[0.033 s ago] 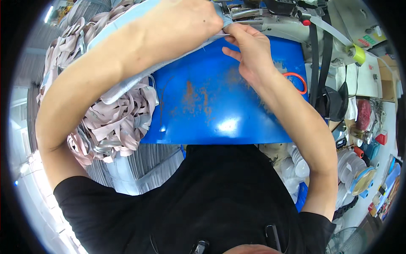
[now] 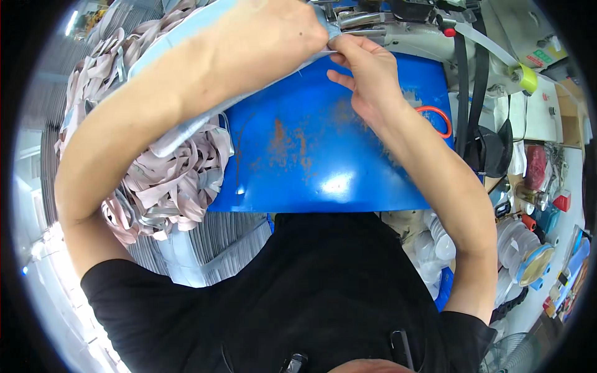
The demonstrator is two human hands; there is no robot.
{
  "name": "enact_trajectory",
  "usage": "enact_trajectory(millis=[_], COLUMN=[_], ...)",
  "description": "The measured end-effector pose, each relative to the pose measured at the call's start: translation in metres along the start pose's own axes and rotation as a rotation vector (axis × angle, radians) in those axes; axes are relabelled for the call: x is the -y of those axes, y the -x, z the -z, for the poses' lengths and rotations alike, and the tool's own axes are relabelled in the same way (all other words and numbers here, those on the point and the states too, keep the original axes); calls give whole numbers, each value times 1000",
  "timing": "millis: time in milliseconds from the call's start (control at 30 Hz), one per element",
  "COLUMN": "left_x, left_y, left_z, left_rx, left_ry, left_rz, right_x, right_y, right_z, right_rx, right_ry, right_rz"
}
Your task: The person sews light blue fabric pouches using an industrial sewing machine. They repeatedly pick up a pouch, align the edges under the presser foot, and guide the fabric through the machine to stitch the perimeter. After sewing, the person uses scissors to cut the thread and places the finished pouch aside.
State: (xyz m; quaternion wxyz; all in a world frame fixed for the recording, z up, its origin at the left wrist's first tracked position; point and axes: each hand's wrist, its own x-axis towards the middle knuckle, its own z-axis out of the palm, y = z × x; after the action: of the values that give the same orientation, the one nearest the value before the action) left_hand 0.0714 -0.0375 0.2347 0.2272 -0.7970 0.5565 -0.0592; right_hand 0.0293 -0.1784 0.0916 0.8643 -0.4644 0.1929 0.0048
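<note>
At the far edge of the blue worktop (image 2: 336,143), a long piece of light blue cloth (image 2: 177,133) runs under my left forearm toward a sewing machine (image 2: 367,28). My left hand (image 2: 283,31) rests over the cloth, back of the hand up, with its fingers hidden. Right beside it, my right hand (image 2: 371,68) pinches the cloth's edge between thumb and forefinger. Its other fingers are loosely bent, apart from the cloth. The two hands nearly touch just in front of the machine's needle area, whose details are too small to make out.
A tangled heap of pinkish-grey fabric strips (image 2: 177,177) lies left of the worktop, with stacked grey layered material (image 2: 217,245) below. A red-orange ring handle (image 2: 438,118) is beside my right forearm. Clear plastic containers (image 2: 519,245) and small tools crowd the right side.
My left arm has shifted a little to the right, and the cloth under it slightly with it. My right hand holds the same place.
</note>
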Motion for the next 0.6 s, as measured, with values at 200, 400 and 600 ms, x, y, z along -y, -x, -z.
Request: enact_trajectory(millis=[200, 400, 600], left_x=[-17, -42, -69], left_y=[-3, -12, -33], left_z=[-13, -19, -40], left_rx=[-109, -172, -292], left_ry=[-21, 36, 193], left_rz=[45, 185, 397], right_x=[3, -1, -11], right_y=[4, 2, 7], right_z=[-2, 3, 12], right_rx=[0, 4, 53], right_ry=[-44, -63, -116], right_rz=[-1, 29, 63])
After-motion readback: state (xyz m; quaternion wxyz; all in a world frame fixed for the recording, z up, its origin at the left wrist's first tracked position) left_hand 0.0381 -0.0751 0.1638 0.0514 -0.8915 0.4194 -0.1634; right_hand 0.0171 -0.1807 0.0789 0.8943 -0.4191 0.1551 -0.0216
